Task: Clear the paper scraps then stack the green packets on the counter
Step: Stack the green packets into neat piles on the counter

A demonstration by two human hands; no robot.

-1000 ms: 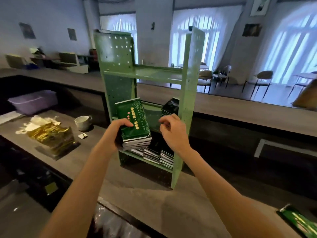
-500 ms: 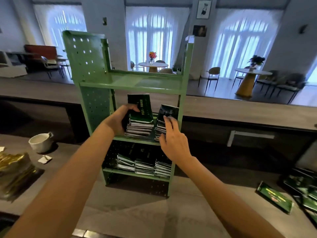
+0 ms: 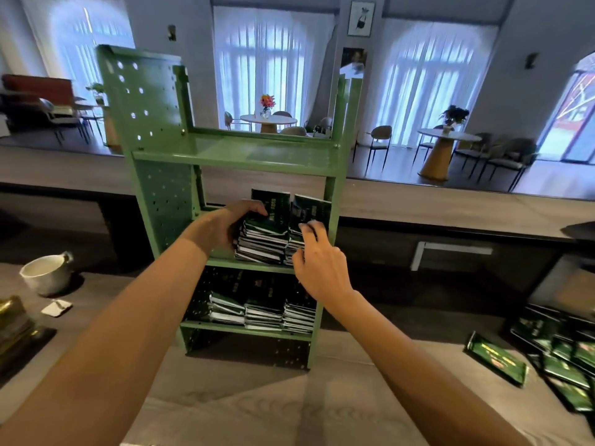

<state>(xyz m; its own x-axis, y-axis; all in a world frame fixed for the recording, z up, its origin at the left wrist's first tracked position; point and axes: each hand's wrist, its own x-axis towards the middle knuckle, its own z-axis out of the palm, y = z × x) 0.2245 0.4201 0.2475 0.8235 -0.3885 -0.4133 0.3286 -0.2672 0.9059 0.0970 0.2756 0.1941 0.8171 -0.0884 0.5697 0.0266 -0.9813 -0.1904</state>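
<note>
A green metal shelf rack [image 3: 231,156] stands on the counter in front of me. On its middle shelf lie two stacks of green packets [image 3: 267,236]. My left hand [image 3: 228,223] grips the left stack, fingers curled over its top and left side. My right hand [image 3: 317,268] touches the front of the right stack [image 3: 309,210] with its fingertips. More green packet stacks [image 3: 260,312] fill the lower shelf. Loose green packets [image 3: 553,358] lie scattered on the counter at the far right.
A white cup [image 3: 46,273] and a small paper scrap [image 3: 56,307] sit on the counter at the left, with gold packets [image 3: 13,323] at the left edge. Behind the rack runs a raised bar ledge [image 3: 450,207]; beyond it are café tables and chairs.
My left hand carried a stack of green packets into the rack and set it on the middle shelf. My right hand followed to the neighbouring stack. The view swung right, bringing the loose packets in.
</note>
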